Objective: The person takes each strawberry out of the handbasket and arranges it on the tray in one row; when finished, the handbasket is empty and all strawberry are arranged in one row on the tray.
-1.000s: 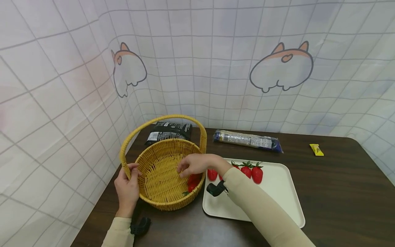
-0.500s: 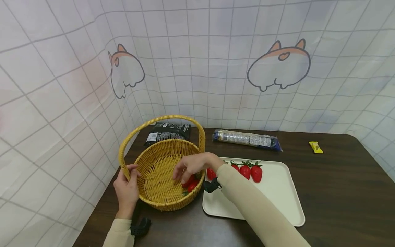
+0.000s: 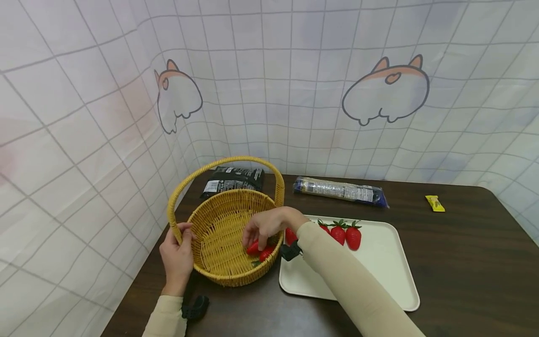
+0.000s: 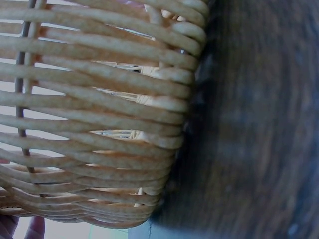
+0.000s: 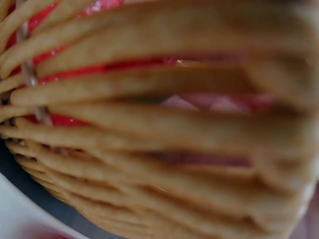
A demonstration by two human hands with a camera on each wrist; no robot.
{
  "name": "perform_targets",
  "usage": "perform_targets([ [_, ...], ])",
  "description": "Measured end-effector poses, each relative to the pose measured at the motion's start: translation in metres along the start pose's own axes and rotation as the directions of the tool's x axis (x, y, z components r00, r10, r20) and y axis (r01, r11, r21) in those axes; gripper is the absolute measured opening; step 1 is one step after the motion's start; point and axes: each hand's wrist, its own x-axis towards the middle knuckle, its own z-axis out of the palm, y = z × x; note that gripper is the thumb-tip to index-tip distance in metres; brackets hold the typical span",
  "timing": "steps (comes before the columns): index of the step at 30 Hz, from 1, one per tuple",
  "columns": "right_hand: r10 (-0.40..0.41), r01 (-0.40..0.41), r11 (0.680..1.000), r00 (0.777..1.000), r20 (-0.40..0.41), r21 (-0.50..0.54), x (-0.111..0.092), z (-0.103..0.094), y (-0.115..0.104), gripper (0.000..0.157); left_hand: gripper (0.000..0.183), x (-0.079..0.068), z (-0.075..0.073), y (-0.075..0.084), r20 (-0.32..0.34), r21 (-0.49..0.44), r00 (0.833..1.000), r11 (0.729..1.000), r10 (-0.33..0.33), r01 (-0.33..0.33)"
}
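A yellow wicker basket with a tall hooped handle stands on the dark table. My left hand grips it where the handle meets the left rim; fingertips show below the weave in the left wrist view. My right hand reaches over the right rim, its fingers curled down around a red strawberry inside. Another strawberry lies against it by the basket wall. In the right wrist view the blurred wicker side fills most of the picture, with red showing through the gaps.
Right of the basket, a white tray bears several strawberries along its far side, partly behind my right forearm. A black packet lies behind the basket, a long blue-ended packet behind the tray. A small yellow wrapper lies far right.
My right hand has lowered into the right side of the basket, its fingers now at a strawberry, which has shifted slightly left. My left hand keeps its grip on the basket.
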Motion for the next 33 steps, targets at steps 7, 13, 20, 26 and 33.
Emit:
perform_targets([
  [7,-0.103,0.105,0.994,0.992,-0.071,0.038,0.001,0.0,0.008,0.03,0.012,0.0,0.0,0.0,0.0,0.002,1.0,1.0,-0.011,0.011],
  [13,-0.15,0.165,0.984,0.971,-0.185,0.068,-0.001,0.003,0.007,0.023,0.013,0.0,-0.001,0.001,-0.002,-0.006,1.0,1.0,-0.02,0.02],
  [20,-0.175,0.191,0.982,0.922,-0.344,0.013,-0.004,0.007,0.005,0.018,0.012,-0.001,-0.001,0.002,0.001,-0.004,1.0,1.0,-0.028,0.028],
  [26,-0.158,0.198,0.978,0.91,-0.382,0.068,-0.008,0.009,0.005,0.023,0.012,-0.001,-0.001,0.002,0.003,-0.002,0.999,0.999,-0.035,0.035],
  [33,-0.157,0.203,0.976,0.908,-0.388,0.081,-0.011,0.009,0.007,0.042,0.012,-0.001,0.0,0.004,0.001,0.005,0.999,0.999,-0.037,0.037],
])
